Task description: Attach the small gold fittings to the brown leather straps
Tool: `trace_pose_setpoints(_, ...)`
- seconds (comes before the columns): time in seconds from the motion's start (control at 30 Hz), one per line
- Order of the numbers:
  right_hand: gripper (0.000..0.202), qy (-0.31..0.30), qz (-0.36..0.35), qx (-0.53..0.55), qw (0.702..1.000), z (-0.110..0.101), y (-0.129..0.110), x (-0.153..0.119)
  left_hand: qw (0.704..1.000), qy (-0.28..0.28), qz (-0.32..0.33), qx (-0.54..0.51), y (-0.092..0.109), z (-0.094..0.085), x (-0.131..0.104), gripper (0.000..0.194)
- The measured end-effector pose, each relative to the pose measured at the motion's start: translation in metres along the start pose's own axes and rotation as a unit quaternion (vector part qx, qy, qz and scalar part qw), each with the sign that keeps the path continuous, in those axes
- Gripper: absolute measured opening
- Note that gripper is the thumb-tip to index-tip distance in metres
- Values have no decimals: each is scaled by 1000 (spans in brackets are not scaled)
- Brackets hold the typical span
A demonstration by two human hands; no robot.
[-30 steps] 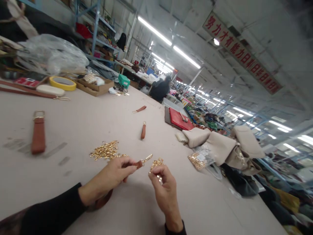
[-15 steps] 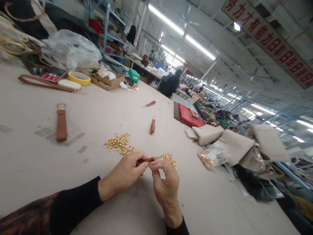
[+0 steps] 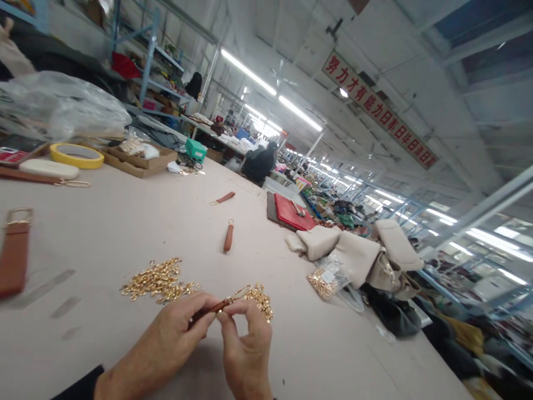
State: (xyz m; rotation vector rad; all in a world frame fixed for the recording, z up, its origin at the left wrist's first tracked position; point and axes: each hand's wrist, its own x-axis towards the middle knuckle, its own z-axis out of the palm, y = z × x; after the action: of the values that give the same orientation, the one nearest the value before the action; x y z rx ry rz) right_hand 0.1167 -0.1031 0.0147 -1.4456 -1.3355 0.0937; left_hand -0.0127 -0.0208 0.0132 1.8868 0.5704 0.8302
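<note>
Between my hands is a brown leather strap [image 3: 220, 305] with a gold clasp [image 3: 242, 291] at its far end. My left hand [image 3: 179, 329] is closed around the strap, thumb and index finger pinching it. My right hand [image 3: 247, 339] pinches at the strap's edge near the clasp; a tiny gold piece shows at its fingertips, too small to make out clearly. A pile of small gold metal fittings [image 3: 156, 279] lies beyond my left hand. Another gold pile [image 3: 261, 301] sits just behind my right fingers, partly hidden by them.
Finished-looking brown straps lie at the left [image 3: 15, 253] and centre [image 3: 229, 236]. Yellow tape [image 3: 77, 156] and a cardboard tray [image 3: 139, 161] stand at the back left. Beige bags [image 3: 360, 253] and a bag of gold fittings [image 3: 325, 283] line the right edge. A person [image 3: 260, 162] sits far back.
The camera view has swung, so the table's things sit further left in the picture. Both hands keep hold at the same strap; the gold clasp now shows more plainly beyond my right fingers.
</note>
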Motion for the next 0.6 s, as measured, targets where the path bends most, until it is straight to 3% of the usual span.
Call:
trace_pose_setpoints(0.13,8,20,80,93,992,5,1,-1,999,-22,-7,-27,2,-1,0,23)
trace_pose_setpoints(0.37,8,8,103,191,976,10,3,-4,982,-41,-115,-146,-2,1,4,37)
trace_pose_setpoints(0.47,14,17,127,198,972,12,10,-7,980,-18,-114,-159,-8,1,5,38)
trace_pose_setpoints(0.6,35,14,210,247,946,15,14,-7,988,-5,-81,-130,-5,-3,4,32)
